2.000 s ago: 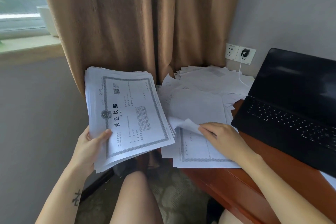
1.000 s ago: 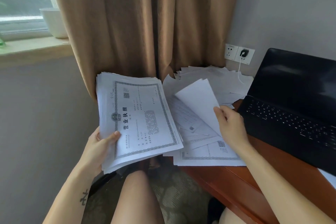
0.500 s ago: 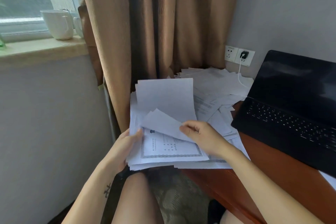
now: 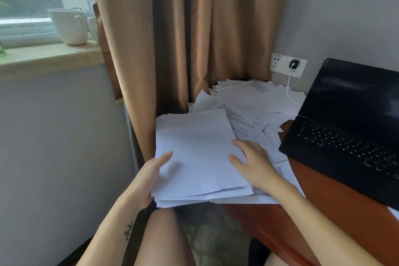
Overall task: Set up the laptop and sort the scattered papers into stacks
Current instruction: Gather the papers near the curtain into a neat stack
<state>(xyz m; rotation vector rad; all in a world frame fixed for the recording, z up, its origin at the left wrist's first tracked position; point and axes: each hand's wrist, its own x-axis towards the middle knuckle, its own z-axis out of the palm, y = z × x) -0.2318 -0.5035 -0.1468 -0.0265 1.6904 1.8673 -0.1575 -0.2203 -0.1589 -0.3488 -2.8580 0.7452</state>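
White sheets make up the paper stack at centre frame, blank side up, its near edge overhanging the reddish-brown wooden desk above the person's knee. The left hand grips the stack's left edge, thumb on top and fingers hidden underneath. The right hand lies flat on the stack's right side, fingers straight and spread, grasping nothing. Behind the stack, toward the upper right, scattered papers lie in a loose heap against the tan curtain. Right of them an open black laptop sits on the desk, screen dark. A white cable runs from a charger in the wall socket onto the heap. Two white mugs stand on the window sill at upper left.
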